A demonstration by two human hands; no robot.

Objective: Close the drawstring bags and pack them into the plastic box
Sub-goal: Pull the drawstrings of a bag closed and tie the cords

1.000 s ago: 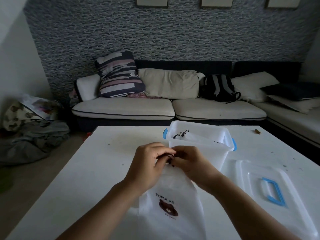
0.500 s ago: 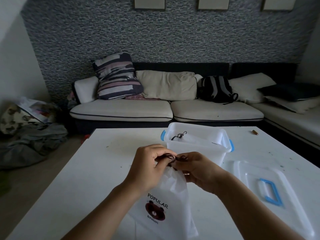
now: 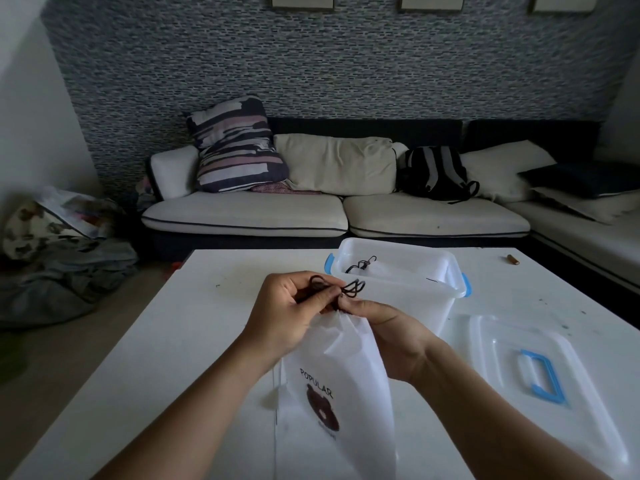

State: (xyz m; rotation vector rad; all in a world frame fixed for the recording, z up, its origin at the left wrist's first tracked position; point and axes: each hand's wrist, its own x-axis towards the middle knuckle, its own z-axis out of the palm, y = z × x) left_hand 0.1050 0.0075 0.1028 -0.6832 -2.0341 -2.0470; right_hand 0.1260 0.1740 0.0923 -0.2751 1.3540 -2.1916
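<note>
While our left hand [image 3: 291, 313] pinches the dark drawstring cord [image 3: 349, 289] between thumb and fingertips, our right hand [image 3: 384, 327] grips the gathered neck of the white drawstring bag [image 3: 343, 382] just below it. Both hands are clenched on the work; neither is free. Cord loops stand up above the fingers, so we judge the mouth cinched or nearly so, tie not finished.

Bag hangs from the neck over the near part of the table [image 3: 173, 341], printed bear and "POPULAR" facing us. Fabric looks thin, soft and crinkly; it drapes limp, so we expect it light and floppy, no stiffness to push against. Best hold: the bunched neck, with the cord taken close to the channel; thin cord may slip through fingers.

Beyond the hands sits the clear plastic box [image 3: 398, 289] with blue latches, open, another dark cord visible inside, apparently on a bag already packed. Its lid [image 3: 540, 375], blue handle up, lies to the right on the table.
</note>
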